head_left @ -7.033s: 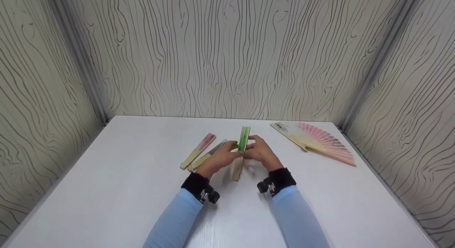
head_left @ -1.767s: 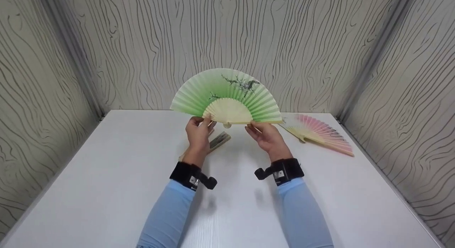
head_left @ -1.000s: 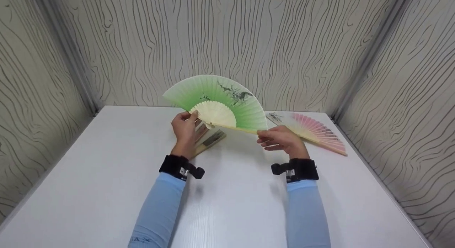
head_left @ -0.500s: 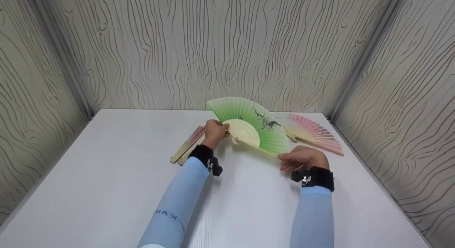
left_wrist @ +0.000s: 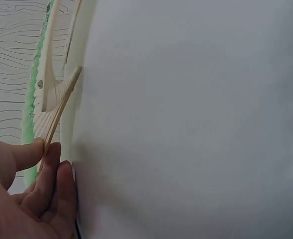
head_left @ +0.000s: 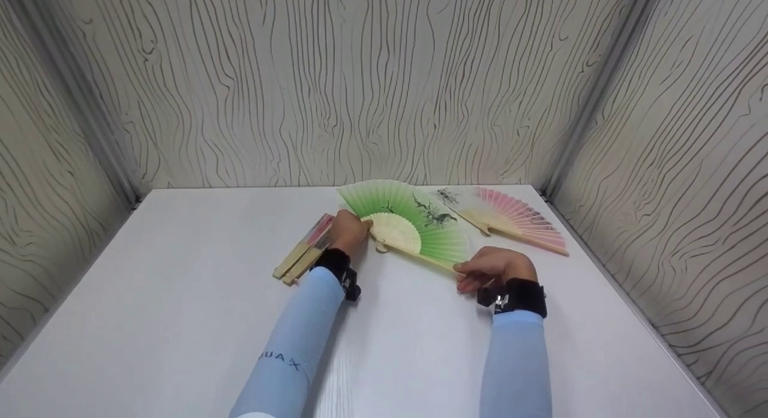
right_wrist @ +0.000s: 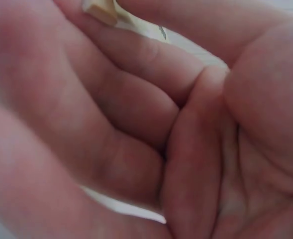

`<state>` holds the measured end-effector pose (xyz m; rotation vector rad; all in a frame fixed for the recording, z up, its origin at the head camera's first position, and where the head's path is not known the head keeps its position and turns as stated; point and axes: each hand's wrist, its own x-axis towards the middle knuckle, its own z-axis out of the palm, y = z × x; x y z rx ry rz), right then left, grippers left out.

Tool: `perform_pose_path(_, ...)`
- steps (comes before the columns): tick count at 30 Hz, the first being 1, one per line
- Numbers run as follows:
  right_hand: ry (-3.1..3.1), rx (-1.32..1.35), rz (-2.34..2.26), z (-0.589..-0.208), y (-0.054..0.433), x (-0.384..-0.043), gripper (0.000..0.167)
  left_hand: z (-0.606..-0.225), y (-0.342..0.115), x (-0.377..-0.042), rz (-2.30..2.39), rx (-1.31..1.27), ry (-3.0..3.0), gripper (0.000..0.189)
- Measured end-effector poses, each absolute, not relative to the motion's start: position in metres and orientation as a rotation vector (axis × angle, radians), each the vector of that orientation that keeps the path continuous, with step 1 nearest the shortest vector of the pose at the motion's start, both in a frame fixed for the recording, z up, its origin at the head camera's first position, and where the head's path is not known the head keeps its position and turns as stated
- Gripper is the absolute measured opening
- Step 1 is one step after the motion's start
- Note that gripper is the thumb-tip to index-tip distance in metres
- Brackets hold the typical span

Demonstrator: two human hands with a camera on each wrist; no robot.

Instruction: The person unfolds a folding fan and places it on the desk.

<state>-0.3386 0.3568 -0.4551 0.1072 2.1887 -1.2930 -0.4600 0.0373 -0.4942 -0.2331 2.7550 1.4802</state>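
Observation:
A green folding fan (head_left: 432,226), spread wide with a dark branch print and pale wooden ribs, lies low over the table. My left hand (head_left: 350,231) pinches its left outer rib between thumb and fingers, seen closely in the left wrist view, where the hand (left_wrist: 32,189) is near the tabletop. With thumb and fingertips, my right hand (head_left: 495,267) pinches the right end of the front rib. In the right wrist view the rib tip (right_wrist: 100,10) shows between the fingers. Whether the fan touches the table all along cannot be told.
An open pink fan (head_left: 519,217) lies at the back right, just beyond the green one. Two folded fans (head_left: 298,259) lie left of my left hand, partly covered by it. The white table (head_left: 180,322) is enclosed by wood-grain patterned walls (head_left: 300,94).
Earlier the green fan was folded; it was then spread and held up. Since then both hands have lowered it toward the table and tilted it, its right end now nearer me.

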Motion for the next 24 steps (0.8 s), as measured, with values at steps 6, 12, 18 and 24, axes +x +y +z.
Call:
perform_pose_path(6,2.147,0.102,-1.326,-0.464,0.343,-0.345,0.032,-0.497,0.028,-0.464,1.451,-0.263,2.863,0.017)
perform_pose_path(12,2.148,0.149,-1.321,-0.468,0.346,-0.340,0.033,-0.499,0.033,-0.456,1.474,-0.222,2.852,0.025)
perform_pose_path(18,2.168,0.201,-1.347,-0.468,0.363,-0.336,0.033,-0.490,0.047,-0.459,1.332,-0.187,2.878,0.026)
perform_pose_path(24,2.173,0.294,-1.393,-0.465,0.366,-0.335,0.033,-0.483,0.056,-0.459,1.183,-0.188,2.909,0.018)
